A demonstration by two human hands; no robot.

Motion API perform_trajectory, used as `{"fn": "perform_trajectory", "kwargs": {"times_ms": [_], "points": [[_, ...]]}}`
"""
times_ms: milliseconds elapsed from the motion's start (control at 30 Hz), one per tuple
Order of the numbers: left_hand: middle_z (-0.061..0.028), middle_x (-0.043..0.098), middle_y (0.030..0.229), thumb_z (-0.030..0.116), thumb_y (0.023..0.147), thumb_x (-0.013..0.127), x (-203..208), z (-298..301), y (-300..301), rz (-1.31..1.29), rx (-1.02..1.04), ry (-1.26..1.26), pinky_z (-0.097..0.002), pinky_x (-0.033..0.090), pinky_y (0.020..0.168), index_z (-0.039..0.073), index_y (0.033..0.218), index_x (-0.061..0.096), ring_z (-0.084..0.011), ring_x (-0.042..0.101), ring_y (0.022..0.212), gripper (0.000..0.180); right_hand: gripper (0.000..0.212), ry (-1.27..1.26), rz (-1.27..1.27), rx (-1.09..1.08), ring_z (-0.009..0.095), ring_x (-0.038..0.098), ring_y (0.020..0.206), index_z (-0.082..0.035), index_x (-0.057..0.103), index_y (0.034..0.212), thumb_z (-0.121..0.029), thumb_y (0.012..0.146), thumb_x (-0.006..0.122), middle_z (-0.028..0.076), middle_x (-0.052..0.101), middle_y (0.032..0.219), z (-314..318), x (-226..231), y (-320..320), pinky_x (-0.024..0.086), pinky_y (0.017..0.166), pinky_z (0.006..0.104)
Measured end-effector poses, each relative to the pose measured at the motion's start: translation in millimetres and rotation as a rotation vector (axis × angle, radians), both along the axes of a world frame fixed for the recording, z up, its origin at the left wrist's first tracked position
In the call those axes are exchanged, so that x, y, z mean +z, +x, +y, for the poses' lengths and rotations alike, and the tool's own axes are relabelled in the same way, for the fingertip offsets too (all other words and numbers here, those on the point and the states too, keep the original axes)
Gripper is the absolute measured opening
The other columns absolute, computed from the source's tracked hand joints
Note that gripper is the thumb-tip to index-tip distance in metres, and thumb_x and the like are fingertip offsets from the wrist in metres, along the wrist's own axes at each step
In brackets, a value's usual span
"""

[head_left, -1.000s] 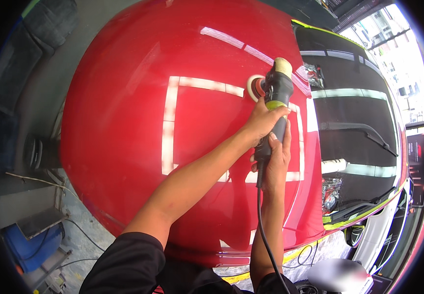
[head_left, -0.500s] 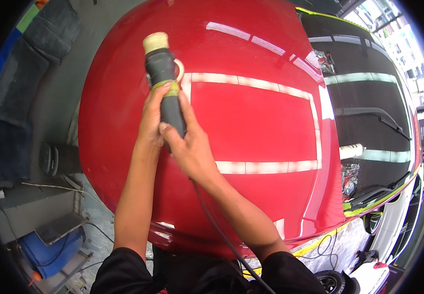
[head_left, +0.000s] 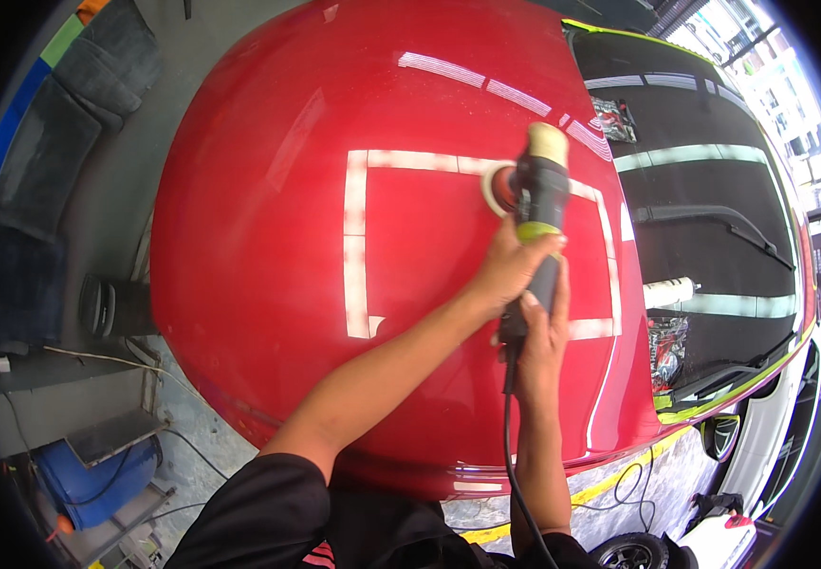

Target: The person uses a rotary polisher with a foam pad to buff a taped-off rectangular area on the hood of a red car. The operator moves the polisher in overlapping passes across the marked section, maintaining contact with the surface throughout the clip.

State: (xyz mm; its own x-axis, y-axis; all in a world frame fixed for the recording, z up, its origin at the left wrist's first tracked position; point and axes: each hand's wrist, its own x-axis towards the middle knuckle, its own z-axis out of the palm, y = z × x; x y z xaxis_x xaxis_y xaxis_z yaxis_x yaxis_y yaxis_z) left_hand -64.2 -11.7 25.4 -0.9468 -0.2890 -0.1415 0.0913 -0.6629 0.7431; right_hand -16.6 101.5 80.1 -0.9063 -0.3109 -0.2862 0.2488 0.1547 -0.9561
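Both of my hands are on a black corded polisher (head_left: pixel 548 194) with a lime-green band. My left hand (head_left: pixel 513 266) wraps around its body at the band. Further back, my right hand (head_left: pixel 545 346) grips the rear of the handle, near where the cord (head_left: pixel 509 427) comes out. The pale round pad (head_left: pixel 496 190) shows at the polisher's left side, low over the glossy red car hood (head_left: pixel 429 247); whether its whole face touches the paint I cannot tell. Bright light-strip reflections form a rectangle on the paint around the tool.
Right of the hood lies the dark windshield (head_left: pixel 714 180) with wipers. A white bottle (head_left: pixel 671 291) and a plastic packet (head_left: pixel 668 351) rest near its base. A blue drum (head_left: pixel 97 479) stands at lower left. The cord crosses the hood's near edge; a wheel (head_left: pixel 633 550) sits at lower right.
Both hands have swept the polisher rightward across the hood, from its left part toward the windshield side, and somewhat nearer to me. The pad now shows on the tool's left side.
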Motion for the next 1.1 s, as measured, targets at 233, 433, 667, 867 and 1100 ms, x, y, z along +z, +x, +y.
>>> {"fn": "perform_trajectory", "kwargs": {"times_ms": [233,433,667,867,1100], "points": [[-0.0060,0.063,0.108,0.028,0.096,0.078,1,-16,18,-0.012,0.000,-0.003,-0.0308,0.057,0.079,0.004,0.135,0.051,-0.0123,0.064,0.095,0.053,0.081,-0.037,0.016,-0.005,0.015,0.066,0.071,-0.012,0.020,0.175,-0.019,0.104,0.059,0.013,0.067,0.105,-13,-9,17,0.054,0.056,0.0285],[-0.0060,0.064,0.104,0.025,0.098,0.076,2,-94,85,-0.141,0.144,-0.030,-0.0293,0.057,0.074,0.005,0.133,0.053,-0.0125,0.065,0.086,0.047,0.085,-0.127,-0.023,0.213,0.017,0.068,0.098,-0.008,0.017,0.175,-0.016,0.104,0.063,0.020,0.058,0.141,-76,-15,53,0.059,0.074,0.0293],[-0.0046,0.062,0.104,0.029,0.101,0.071,15,-121,126,-0.250,0.313,-0.085,-0.0272,0.057,0.070,0.006,0.135,0.055,-0.0101,0.064,0.085,0.044,0.087,-0.106,-0.064,0.410,0.037,0.063,0.138,-0.010,0.019,0.175,-0.027,0.103,0.065,0.030,0.055,0.156,-98,-12,63,0.051,0.111,0.0414],[-0.0040,0.065,0.101,0.032,0.103,0.069,15,-52,79,-0.208,0.205,-0.091,-0.0274,0.057,0.073,0.007,0.125,0.062,-0.0116,0.066,0.086,0.035,0.086,-0.098,-0.023,0.297,0.032,0.065,0.131,-0.008,0.019,0.174,-0.025,0.104,0.065,0.026,0.052,0.159,-29,-9,31,0.053,0.108,0.0404],[-0.0054,0.065,0.108,0.022,0.099,0.076,1,81,-18,-0.038,-0.030,-0.055,-0.0305,0.058,0.080,0.006,0.134,0.052,-0.0126,0.066,0.092,0.046,0.083,-0.017,0.031,-0.085,0.015,0.066,0.076,-0.011,0.024,0.174,-0.023,0.101,0.063,0.017,0.066,0.117,83,-10,-15,0.055,0.058,0.0278]]}}
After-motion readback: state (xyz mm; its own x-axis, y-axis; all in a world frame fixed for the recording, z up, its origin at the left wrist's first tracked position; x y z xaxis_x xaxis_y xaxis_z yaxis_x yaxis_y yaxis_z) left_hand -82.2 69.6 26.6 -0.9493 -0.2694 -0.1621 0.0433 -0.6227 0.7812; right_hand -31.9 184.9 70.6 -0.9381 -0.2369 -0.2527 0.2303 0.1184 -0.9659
